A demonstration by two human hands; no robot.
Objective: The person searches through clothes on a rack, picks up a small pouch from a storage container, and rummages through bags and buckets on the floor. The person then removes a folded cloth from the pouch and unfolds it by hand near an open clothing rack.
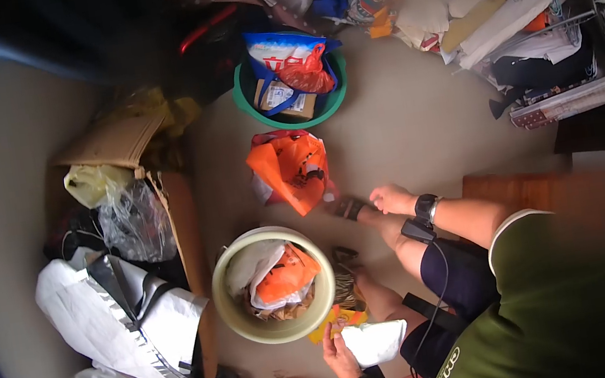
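Note:
My left hand (pixel 339 357) is low in the view, its fingers closed at the edge of a flat white packet (pixel 376 343) that lies over my leg. A yellow and orange wrapper (pixel 340 319) lies just beyond those fingertips. Above my other knee, my right hand (pixel 393 200) is curled with thumb and fingers drawn together, and nothing shows in it. Between my feet and the boxes stands a cream bucket (pixel 224 310) holding an orange bag (pixel 287 273), white plastic and brown paper. An open orange plastic bag (pixel 292 169) sits on the floor past my right foot.
A green basin (pixel 246 103) holds a blue-and-white bag, a red bag and a small carton. Cardboard boxes (pixel 189 276) with plastic bags and a large white sack (pixel 115 319) line the left. Piled clothes and fabric (pixel 503 10) fill the upper right. A cable (pixel 444 285) crosses my lap.

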